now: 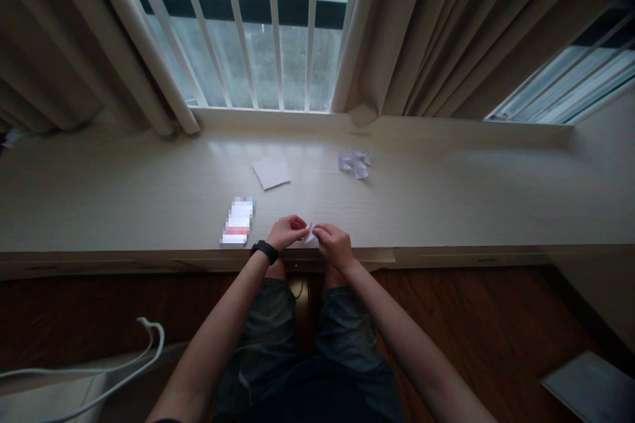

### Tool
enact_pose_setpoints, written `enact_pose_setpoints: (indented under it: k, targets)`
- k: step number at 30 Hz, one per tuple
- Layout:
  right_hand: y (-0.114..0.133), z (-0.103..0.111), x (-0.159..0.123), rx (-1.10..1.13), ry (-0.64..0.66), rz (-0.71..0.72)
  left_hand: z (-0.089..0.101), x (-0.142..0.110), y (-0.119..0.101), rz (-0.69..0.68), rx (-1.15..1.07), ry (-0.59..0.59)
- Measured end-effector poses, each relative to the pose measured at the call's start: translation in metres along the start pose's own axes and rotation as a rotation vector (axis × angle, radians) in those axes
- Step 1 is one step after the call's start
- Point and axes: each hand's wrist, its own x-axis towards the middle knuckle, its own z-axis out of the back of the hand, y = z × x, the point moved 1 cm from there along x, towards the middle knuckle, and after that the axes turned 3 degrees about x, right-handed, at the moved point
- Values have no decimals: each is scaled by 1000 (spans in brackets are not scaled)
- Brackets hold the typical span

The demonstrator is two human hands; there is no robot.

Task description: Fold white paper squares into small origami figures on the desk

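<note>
Between my two hands is a small piece of folded white paper (pixel 309 234), held just above the front edge of the ledge. My left hand (pixel 288 232), with a black watch on the wrist, pinches its left side. From the other side, the fingertips of my right hand (pixel 335 244) grip it too. The paper's exact folds are too small to make out. Beyond my hands lies a stack of square white paper (pixel 271 172). Several folded paper pieces (pixel 354 163) sit in a cluster farther back on the right.
A phone (pixel 238 221) with a lit, blurred screen lies left of my hands on the pale wooden ledge (pixel 446 198). Behind are a barred window (pixel 248 46) and curtains (pixel 421 26). A white cable (pixel 153 337) loops at the lower left.
</note>
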Motion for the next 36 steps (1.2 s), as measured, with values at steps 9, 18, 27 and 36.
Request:
enact_pose_setpoints:
  k: [9,18,27,36]
  targets:
    - [-1,-5,-2,-5,33,46,0,-4,-15,-110,495,-1]
    - [1,-1,-1,11,166,22,-3,-7,-16,-109,503,-59]
    - [2,-3,2,86,126,-37,-2,-7,-20,-118,368,-45]
    - [-9,-9,10,661,-130,-468,1,-8,-11,-18,-207,146]
